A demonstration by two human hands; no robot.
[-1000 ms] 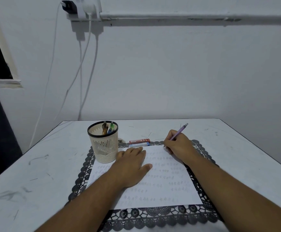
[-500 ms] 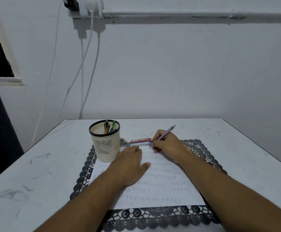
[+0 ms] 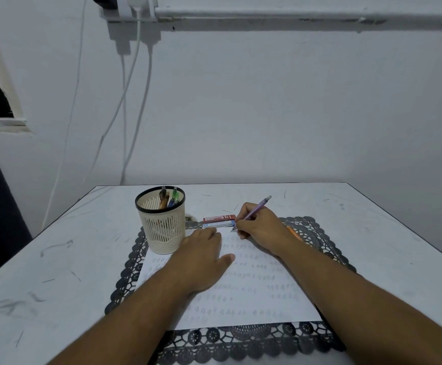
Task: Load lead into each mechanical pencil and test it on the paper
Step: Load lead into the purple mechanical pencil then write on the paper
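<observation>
Here the right hand point(image 3: 260, 227) holds the purple mechanical pencil point(image 3: 257, 208) in a writing grip, fingers curled round the lower barrel, the tip pointing down and toward the left hand's side at the far edge of the paper point(image 3: 243, 291); the barrel's long axis runs up and away from the grip toward the far right, its cap end standing well clear above the knuckles. Whether the tip actually touches the sheet I cannot tell, since the fingers hide it. Just beyond the grip, on its inner side, lie the lead cases point(image 3: 219, 221), a red one and a blue-white one side by side, their long axes crosswise to the pencil and their near ends almost at the fingertips. The left hand point(image 3: 201, 262) lies flat with straight fingers pressing the paper, nearer the person than the writing grip and just beside the mesh pen cup point(image 3: 162, 227), which carries more pencils. Judging by the rows of faint marks already on the sheet, this pencil is being tested, so the coming stroke needs bare paper beside the tip, on the black lace mat point(image 3: 317, 233) atop the bench point(image 3: 388, 233)
</observation>
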